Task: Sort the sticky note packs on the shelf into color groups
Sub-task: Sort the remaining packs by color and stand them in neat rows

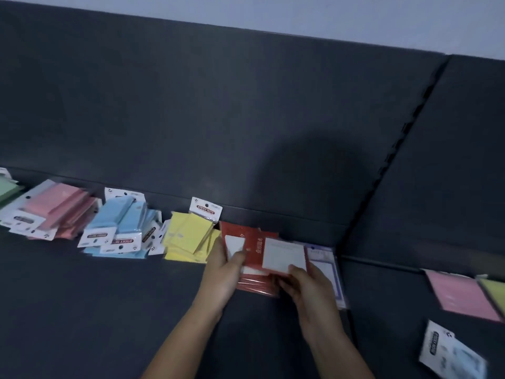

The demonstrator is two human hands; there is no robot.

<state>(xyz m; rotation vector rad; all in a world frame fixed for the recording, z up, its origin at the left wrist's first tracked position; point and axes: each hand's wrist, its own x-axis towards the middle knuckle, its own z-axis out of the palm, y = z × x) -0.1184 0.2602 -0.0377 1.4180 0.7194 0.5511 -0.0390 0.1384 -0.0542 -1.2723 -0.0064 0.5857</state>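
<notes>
Along the back of the dark shelf (109, 296) lie groups of sticky note packs: green (6, 188) at the far left, then pink (58, 210), blue (117, 228) and yellow (188, 236). Right of the yellow ones sits a stack of red packs (252, 243) with white panels. My left hand (222, 272) grips the stack's left edge, thumb on top. My right hand (306, 288) holds the top red pack at its lower right corner. A purple-bordered pack (328, 269) lies just right of the red stack, partly under my right hand.
On the neighbouring shelf section to the right lie a pink pack (459, 296), a yellow-green pack (494, 292) and a blue pack (451, 351) near the front. A dark back panel (246, 119) rises behind the shelf, with a slotted upright (404, 127) between the sections.
</notes>
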